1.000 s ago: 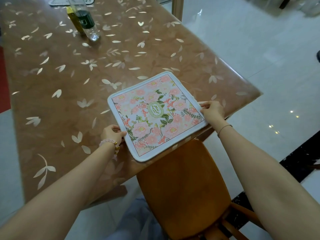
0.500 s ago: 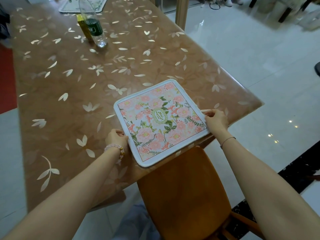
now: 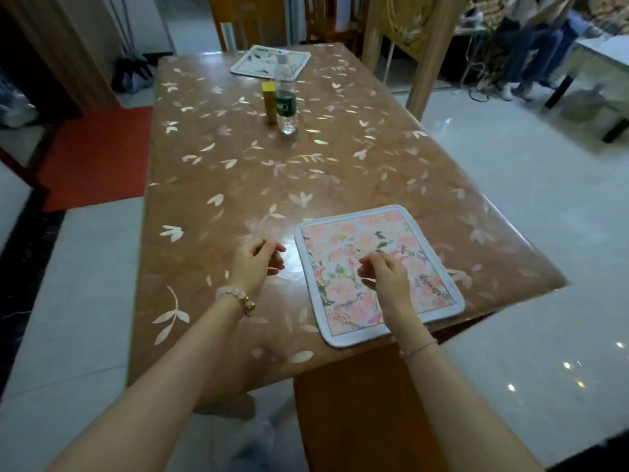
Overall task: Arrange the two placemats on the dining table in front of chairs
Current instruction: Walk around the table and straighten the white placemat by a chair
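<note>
Floral placemat (image 3: 377,274) flat at table (image 3: 211,185) edge, left hand (image 3: 255,264) and right hand (image 3: 384,270) grip loosely curled, holding nothing

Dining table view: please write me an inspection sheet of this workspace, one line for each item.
Surface: dining table with a glossy brown leaf-pattern cover.
Job's things: pink floral placemat flat at the near edge, above a chair seat; second placemat at the far end, before a chair.
Clutter: plastic bottle and yellow box, mid-table.
Hands: left hand and right hand empty, loosely curled.
Cables: nothing seen.
Surroundings: tiled floor, red mat.
</note>
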The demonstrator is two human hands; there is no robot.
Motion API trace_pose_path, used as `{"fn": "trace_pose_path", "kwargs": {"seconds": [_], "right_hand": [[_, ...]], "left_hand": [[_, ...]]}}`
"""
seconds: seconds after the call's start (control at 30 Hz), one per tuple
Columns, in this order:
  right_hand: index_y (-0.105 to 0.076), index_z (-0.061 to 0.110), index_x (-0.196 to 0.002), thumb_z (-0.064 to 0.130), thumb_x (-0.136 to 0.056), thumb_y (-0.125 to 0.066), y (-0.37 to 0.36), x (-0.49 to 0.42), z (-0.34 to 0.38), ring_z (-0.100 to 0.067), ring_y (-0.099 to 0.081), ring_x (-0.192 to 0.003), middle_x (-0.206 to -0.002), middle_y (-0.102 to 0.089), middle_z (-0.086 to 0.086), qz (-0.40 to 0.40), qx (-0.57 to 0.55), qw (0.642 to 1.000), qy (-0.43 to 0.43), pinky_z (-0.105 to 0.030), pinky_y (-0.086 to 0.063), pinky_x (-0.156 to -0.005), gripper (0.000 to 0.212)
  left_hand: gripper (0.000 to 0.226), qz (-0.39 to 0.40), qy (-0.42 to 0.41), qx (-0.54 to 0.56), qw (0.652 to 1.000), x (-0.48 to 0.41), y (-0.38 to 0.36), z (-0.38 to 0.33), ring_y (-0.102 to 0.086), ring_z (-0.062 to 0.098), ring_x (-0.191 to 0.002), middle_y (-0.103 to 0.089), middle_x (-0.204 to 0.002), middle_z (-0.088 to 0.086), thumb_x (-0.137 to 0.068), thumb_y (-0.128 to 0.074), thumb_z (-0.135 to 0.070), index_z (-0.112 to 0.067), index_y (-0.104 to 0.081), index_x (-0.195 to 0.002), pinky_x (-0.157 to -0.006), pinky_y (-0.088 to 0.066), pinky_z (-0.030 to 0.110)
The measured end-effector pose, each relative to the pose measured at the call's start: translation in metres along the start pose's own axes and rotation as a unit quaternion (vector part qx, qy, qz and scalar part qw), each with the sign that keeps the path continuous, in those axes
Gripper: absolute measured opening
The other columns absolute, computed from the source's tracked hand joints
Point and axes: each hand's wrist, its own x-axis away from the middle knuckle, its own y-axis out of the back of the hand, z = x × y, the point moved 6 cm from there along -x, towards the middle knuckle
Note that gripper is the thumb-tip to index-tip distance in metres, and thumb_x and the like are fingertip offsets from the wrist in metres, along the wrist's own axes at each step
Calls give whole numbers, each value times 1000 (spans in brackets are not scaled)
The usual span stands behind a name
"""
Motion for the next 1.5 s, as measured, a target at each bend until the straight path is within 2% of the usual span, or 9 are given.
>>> {"fn": "trace_pose_path", "kwargs": {"seconds": [0.17, 0.33, 0.47, 0.67, 0.77, 0.87, 1.0, 1.2, 1.5], "right_hand": [[-63, 12, -69, 15, -91, -49, -80, 23, 29, -13, -60, -62, -65, -61, -3, 60, 1, 997, 50, -22, -51, -61, 25], [-62, 11, -66, 16, -93, -48, -179, 45, 43, -5, -58, -53, -61, -59, 0, 122, 7, 990, 68, -17, -50, -56, 31], [-62, 10, -65, 17, -93, -49, -268, 72, 43, -8, -57, -55, -63, -58, -3, 163, 4, 984, 65, -19, -51, -60, 31], [-61, 8, -70, 18, -93, -48, -396, 103, 37, -16, -57, -63, -68, -59, -7, 199, -4, 980, 30, -20, -52, -59, 28], [-62, 10, -71, 19, -93, -48, -452, 105, 40, -17, -58, -64, -69, -59, -6, 179, -15, 984, 17, -28, -48, -66, 27], [-63, 11, -73, 18, -93, -48, -490, 103, 48, -17, -58, -65, -69, -59, -4, 160, -35, 987, 5, -27, -47, -65, 26], [-64, 12, -76, 22, -94, -47, -540, 90, 68, -17, -60, -69, -72, -61, -5, 190, -48, 981, 12, -29, -49, -71, 27], [-65, 14, -71, 22, -92, -49, -606, 34, 91, -10, -61, -61, -62, -63, 3, 193, -60, 979, 15, -26, -49, -68, 27], [-67, 15, -74, 21, -91, -49, -703, -108, 126, -9, -59, -60, -60, -62, 5, 186, -82, 979, -5, -24, -49, -65, 26]], "left_hand": [[28, -70, -40, 15, 997, 4, 82, -9, -56, 12, -52, -54, -59, 6, -92, -47, -14, -14, -60, -68, -51, -48, 15], [26, -136, -47, 40, 989, 3, 177, 4, -55, -1, -44, -55, -57, 4, -91, -50, -16, -17, -61, -68, -54, -48, 22], [27, -173, -41, 63, 982, 1, 258, 16, -55, 12, -54, -56, -58, 4, -92, -48, -15, -16, -62, -68, -51, -48, 19], [24, -157, -21, 87, 984, -23, 373, 27, -54, 17, -59, -56, -63, 7, -94, -42, -13, -4, -61, -82, -57, -47, 25], [24, -153, -9, 96, 984, -41, 432, 29, -55, 17, -61, -57, -66, 7, -93, -42, -13, -5, -60, -81, -60, -46, 27], [24, -149, -2, 105, 983, -58, 474, 25, -55, 15, -60, -56, -66, 5, -93, -42, -14, -6, -60, -80, -58, -46, 25], [26, -150, -15, 117, 982, -90, 514, 15, -57, 14, -60, -57, -67, 4, -93, -42, -15, -11, -60, -76, -56, -48, 22], [25, -152, -33, 105, 982, -156, 541, 2, -58, 10, -59, -58, -66, 2, -92, -43, -15, -13, -61, -75, -58, -49, 23], [26, -150, -33, 99, 983, -327, 577, -31, -59, 13, -60, -58, -67, 1, -93, -43, -15, -13, -62, -75, -59, -50, 24]]}}
